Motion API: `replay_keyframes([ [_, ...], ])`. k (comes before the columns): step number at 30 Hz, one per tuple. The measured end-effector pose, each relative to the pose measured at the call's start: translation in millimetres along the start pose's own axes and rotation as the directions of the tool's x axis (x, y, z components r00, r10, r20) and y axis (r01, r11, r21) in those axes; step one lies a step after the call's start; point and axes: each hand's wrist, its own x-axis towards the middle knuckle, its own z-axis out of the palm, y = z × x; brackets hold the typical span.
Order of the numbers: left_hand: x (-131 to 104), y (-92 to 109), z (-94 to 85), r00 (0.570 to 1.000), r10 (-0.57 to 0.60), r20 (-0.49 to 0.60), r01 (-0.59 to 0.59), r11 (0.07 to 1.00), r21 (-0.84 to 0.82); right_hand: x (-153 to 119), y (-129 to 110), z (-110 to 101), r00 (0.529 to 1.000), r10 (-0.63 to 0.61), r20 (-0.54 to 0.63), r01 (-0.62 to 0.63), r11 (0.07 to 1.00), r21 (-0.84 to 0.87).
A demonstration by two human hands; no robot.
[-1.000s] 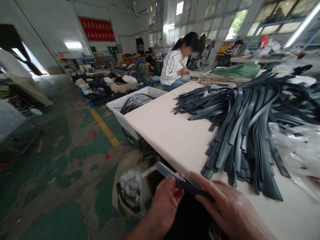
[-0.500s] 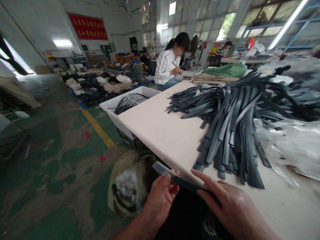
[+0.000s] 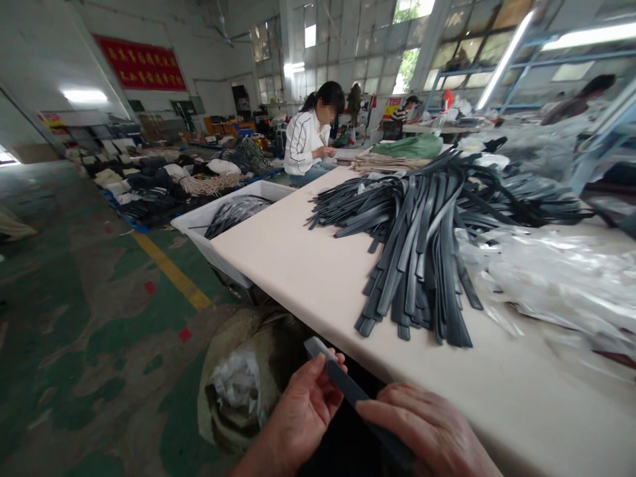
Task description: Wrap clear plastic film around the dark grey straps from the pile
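Note:
A dark grey flat strap (image 3: 348, 388) is held between my two hands at the near edge of the table. My left hand (image 3: 309, 399) pinches it near its far end, thumb on top, where a pale, translucent piece covers the tip. Further down, my right hand (image 3: 422, 421) grips the strap with its fingers over the top; the lower end runs out of sight beneath that hand. Beyond my hands, a large heap of similar dark straps (image 3: 412, 265) lies fanned out on the pale table (image 3: 278, 265).
Crumpled clear plastic (image 3: 556, 278) lies right of the straps. Below the table's left edge stands an open sack (image 3: 218, 391) with plastic scraps inside. A white bin (image 3: 193, 232) holds more straps. A person in a white jacket (image 3: 303, 142) sits at the table's far side.
My view has turned to the right. My right hand has come down onto the strap, its forefinger now lying along it instead of lifted. The left hand keeps its pinch near the tip.

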Motion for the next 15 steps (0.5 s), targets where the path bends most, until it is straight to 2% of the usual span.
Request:
replay_keyframes([
  [2, -4.0, -9.3, -1.9, 0.999, -0.020, 0.040, 0.019, 1.000, 0.025, 0.7, 7.5, 12.4, 1.000, 0.009, -0.007, -0.009, 1.000, 0.006],
  [6, -9.7, -19.4, -8.2, 0.976, -0.085, 0.199, 0.064, 0.992, 0.112, 2.7, 22.5, 34.2, 0.997, 0.062, -0.046, -0.065, 0.995, -0.073],
  [11, -11.7, -24.8, -13.9, 0.910, -0.191, 0.367, 0.189, 0.981, 0.039, 5.7, 22.9, 42.7, 0.999, -0.001, -0.054, 0.008, 0.992, 0.129],
  [13, -7.3, -28.1, -18.0, 0.905, -0.263, 0.333, 0.257, 0.964, 0.062, 4.4, 18.1, 36.4, 0.997, 0.039, -0.064, -0.029, 0.988, 0.150],
  [15, 3.1, -27.7, -26.4, 0.949, -0.266, 0.169, 0.263, 0.964, 0.043, -1.1, 12.6, 22.8, 0.996, 0.073, -0.051, -0.062, 0.980, 0.187],
])
